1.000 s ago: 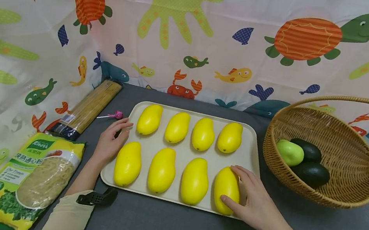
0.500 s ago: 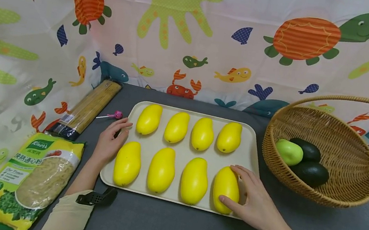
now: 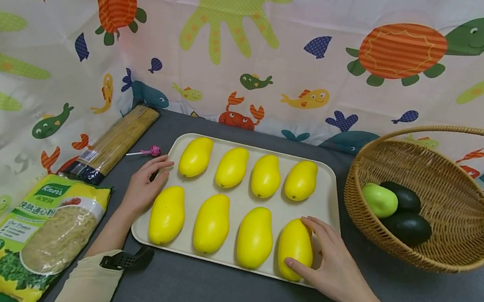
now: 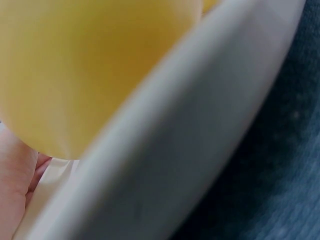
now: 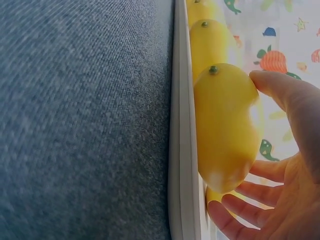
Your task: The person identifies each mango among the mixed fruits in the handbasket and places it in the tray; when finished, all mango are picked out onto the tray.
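In the head view, a cream tray bears yellow mangoes in two rows. My right hand grips the front-row mango at the right end, thumb on its near side and fingers at its far side. The right wrist view shows the thumb against this mango near its green stem nub, with fingertips under its other end. At the tray's left rim rests my left hand, its fingers relaxed, beside the left front mango. The left wrist view holds mostly the blurred tray rim and a mango.
A wicker basket with a light green fruit and two dark avocados stands at the right. On the left lie a yellow pasta bag, a pack of noodle sticks and a pink lollipop.
The gripped mango and my right hand have shifted very slightly left on the tray. My left hand has kept its place.
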`<state>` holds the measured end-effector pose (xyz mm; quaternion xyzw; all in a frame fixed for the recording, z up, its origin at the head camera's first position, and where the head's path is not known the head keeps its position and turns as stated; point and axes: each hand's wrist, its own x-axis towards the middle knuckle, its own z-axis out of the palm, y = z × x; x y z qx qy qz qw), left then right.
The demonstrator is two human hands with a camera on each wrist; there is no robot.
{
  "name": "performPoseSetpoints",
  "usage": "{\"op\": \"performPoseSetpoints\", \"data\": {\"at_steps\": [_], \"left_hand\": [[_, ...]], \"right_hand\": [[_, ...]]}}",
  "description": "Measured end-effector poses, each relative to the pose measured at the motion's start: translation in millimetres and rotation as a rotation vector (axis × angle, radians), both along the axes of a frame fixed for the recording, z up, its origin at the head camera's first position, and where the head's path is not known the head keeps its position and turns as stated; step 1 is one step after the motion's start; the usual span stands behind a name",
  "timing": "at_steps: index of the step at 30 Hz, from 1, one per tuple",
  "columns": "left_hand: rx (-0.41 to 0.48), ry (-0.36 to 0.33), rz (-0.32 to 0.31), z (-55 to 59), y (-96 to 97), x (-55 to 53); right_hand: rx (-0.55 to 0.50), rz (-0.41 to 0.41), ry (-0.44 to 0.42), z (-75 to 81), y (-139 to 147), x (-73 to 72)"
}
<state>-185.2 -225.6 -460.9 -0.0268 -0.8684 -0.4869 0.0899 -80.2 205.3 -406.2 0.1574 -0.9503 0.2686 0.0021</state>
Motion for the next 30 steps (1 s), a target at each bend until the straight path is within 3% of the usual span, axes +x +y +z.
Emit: {"op": "performPoseSetpoints", "data": {"at_steps": [20,26,30], "left_hand": [[-0.004,-0.045,0.006,3.3,3.3,-0.5],[0.022,-0.037,0.017,2.6,5.1,-0.6],[0.068,0.007,0.062,0.9,6.4,-0.4]], "right_hand": [[-0.017,0.009,0.019,-4.7,0.6,0.6],[-0.023,0.000,0.006,-5.2,0.7,2.0],[-0.038,-0.014,-0.007,-4.8,2.3,2.3]]}}
